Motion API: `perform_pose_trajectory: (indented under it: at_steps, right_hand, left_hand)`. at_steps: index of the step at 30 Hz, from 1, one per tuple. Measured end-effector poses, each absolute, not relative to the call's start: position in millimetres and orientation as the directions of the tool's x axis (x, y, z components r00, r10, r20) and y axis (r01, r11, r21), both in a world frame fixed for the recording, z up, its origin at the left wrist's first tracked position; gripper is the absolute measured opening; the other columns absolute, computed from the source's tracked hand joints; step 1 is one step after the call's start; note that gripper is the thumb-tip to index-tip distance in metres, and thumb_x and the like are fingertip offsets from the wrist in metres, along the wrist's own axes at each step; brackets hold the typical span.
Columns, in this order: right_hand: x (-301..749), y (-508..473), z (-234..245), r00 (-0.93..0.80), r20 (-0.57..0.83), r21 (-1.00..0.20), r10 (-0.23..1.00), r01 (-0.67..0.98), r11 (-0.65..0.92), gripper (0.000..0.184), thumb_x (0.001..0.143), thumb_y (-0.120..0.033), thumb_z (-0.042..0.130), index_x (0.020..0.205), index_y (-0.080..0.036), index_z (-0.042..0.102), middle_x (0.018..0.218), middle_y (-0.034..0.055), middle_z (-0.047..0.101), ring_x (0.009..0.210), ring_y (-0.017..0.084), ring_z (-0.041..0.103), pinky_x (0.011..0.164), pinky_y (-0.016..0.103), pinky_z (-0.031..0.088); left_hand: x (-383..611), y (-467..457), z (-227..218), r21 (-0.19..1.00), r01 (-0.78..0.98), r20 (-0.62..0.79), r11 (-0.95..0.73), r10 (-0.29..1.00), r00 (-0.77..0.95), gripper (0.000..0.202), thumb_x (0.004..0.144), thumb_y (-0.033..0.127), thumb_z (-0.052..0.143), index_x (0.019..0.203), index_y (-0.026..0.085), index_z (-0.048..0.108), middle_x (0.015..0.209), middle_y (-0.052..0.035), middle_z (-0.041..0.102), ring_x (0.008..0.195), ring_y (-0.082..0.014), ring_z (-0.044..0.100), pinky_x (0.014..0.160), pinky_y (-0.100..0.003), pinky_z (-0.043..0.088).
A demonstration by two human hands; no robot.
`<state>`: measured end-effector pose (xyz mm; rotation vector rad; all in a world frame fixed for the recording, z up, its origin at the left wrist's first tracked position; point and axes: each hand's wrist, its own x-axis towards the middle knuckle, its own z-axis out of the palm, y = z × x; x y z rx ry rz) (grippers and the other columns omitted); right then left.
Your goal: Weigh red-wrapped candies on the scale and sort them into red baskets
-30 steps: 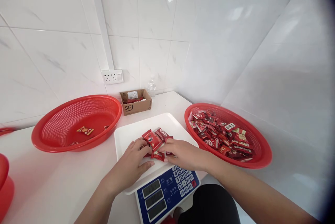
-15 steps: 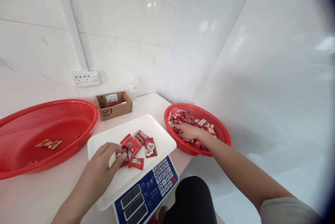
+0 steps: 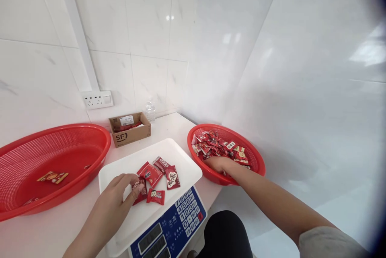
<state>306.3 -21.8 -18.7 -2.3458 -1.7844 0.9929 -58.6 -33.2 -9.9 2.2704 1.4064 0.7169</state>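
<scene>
A white weighing tray (image 3: 183,164) sits on a blue-faced scale (image 3: 173,226) and carries several red candy packets (image 3: 157,176). My left hand (image 3: 116,197) rests on the tray at the pile's left edge, fingers curled, thumb and fingertips touching one packet. My right hand (image 3: 219,164) reaches into the red basket on the right (image 3: 256,160), which is heaped with red candy packets (image 3: 218,147). Its fingers are curled down among the packets and partly hidden.
A large red basket (image 3: 90,137) on the left holds a couple of loose packets (image 3: 52,177). A small cardboard box (image 3: 130,129) and a clear bottle (image 3: 150,110) stand by the tiled wall under a power socket (image 3: 97,100). The counter ends just right of the right basket.
My right hand left the tray and went into the right basket, then drew toward its near rim. My left hand stayed on the tray's packets. The view swung to the right.
</scene>
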Motion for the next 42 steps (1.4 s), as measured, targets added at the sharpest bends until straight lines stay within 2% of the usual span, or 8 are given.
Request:
perform_pose_trajectory:
  at_steps: [5,10,16,22,25,31,36,42]
  right_hand:
    - [321.4,-17.9,-3.2,-0.053,-0.591,-0.351,0.805,0.915,-0.198,0.028,0.054,-0.01,0.06,0.079,-0.018,0.069,0.083,0.0048,0.069,0.08,0.025,0.063,0.073,0.036,0.048]
    - [320.7,-31.8,-0.7,-0.239,-0.565,-0.515,0.789,0.85,-0.111,0.038,0.062,-0.012,0.052,0.097,-0.016,0.066,0.099,0.006,0.067,0.087,0.021,0.061,0.073,0.029,0.048]
    - [324.6,-40.1,3.4,-0.263,-0.544,-0.595,0.797,0.79,-0.146,0.05,0.065,-0.013,0.05,0.114,-0.017,0.058,0.105,0.0061,0.065,0.088,0.017,0.06,0.074,0.027,0.048]
    - [323.1,-43.5,-1.4,-0.191,-0.587,-0.457,0.787,0.88,-0.127,0.043,0.06,-0.006,0.048,0.1,-0.016,0.064,0.1,0.0065,0.067,0.086,0.021,0.061,0.068,0.027,0.046]
    - [321.4,-43.5,-7.0,-0.133,-0.514,-0.399,0.848,0.912,-0.098,0.041,0.06,-0.003,0.046,0.093,-0.016,0.065,0.096,0.0065,0.068,0.085,0.022,0.061,0.069,0.028,0.045]
    - [330.3,-40.7,-4.6,0.043,-0.334,-0.46,0.942,0.865,-0.203,0.041,0.068,-0.002,0.041,0.1,-0.018,0.062,0.09,0.0052,0.068,0.077,0.018,0.062,0.069,0.027,0.046]
    - [328.9,-38.4,13.8,0.189,-0.025,-0.447,0.982,0.876,-0.18,0.034,0.076,-0.008,0.045,0.103,-0.019,0.062,0.109,0.0055,0.064,0.098,0.02,0.057,0.087,0.031,0.042]
    - [278.0,-43.4,29.1,0.113,0.053,-0.723,0.992,0.69,-0.04,0.038,0.081,-0.015,0.043,0.118,-0.022,0.054,0.119,0.0061,0.059,0.089,0.017,0.061,0.08,0.032,0.048]
  left_hand:
    - [-59.7,-33.5,-9.6,0.557,0.726,0.197,-0.403,0.914,0.356,0.026,0.086,0.048,0.041,0.09,0.027,0.057,0.103,-0.0003,0.062,0.086,-0.0182,0.061,0.067,-0.027,0.049]
    - [-60.2,-31.7,-13.2,0.58,0.706,0.168,-0.406,0.908,0.384,0.026,0.086,0.047,0.041,0.094,0.029,0.058,0.106,0.0004,0.061,0.096,-0.0188,0.06,0.076,-0.029,0.049]
    - [-62.7,-30.1,-15.4,0.568,0.718,0.142,-0.402,0.907,0.396,0.027,0.086,0.049,0.04,0.096,0.03,0.058,0.11,0.001,0.061,0.1,-0.0197,0.059,0.076,-0.029,0.05]
    - [-61.9,-30.9,-14.6,0.569,0.711,0.142,-0.412,0.901,0.409,0.028,0.086,0.048,0.041,0.096,0.028,0.058,0.109,-0.001,0.061,0.099,-0.0201,0.059,0.076,-0.029,0.049]
    - [-61.5,-31.0,-14.9,0.567,0.712,0.141,-0.415,0.9,0.412,0.028,0.086,0.048,0.041,0.097,0.028,0.058,0.109,-0.0013,0.061,0.1,-0.0204,0.059,0.076,-0.029,0.049]
    - [-61.5,-31.6,-14.1,0.567,0.706,0.147,-0.424,0.896,0.419,0.028,0.086,0.048,0.041,0.097,0.028,0.058,0.108,-0.0015,0.061,0.098,-0.0207,0.059,0.076,-0.03,0.049]
    - [-59.4,-32.6,-12.6,0.574,0.694,0.145,-0.434,0.889,0.435,0.025,0.087,0.045,0.042,0.096,0.028,0.057,0.107,-0.0015,0.06,0.096,-0.0205,0.059,0.077,-0.031,0.049]
    - [-53.4,-42.1,-0.9,0.598,0.675,0.105,-0.433,0.877,0.469,0.022,0.088,0.039,0.039,0.095,0.028,0.056,0.106,-0.001,0.059,0.096,-0.0199,0.057,0.078,-0.033,0.048]
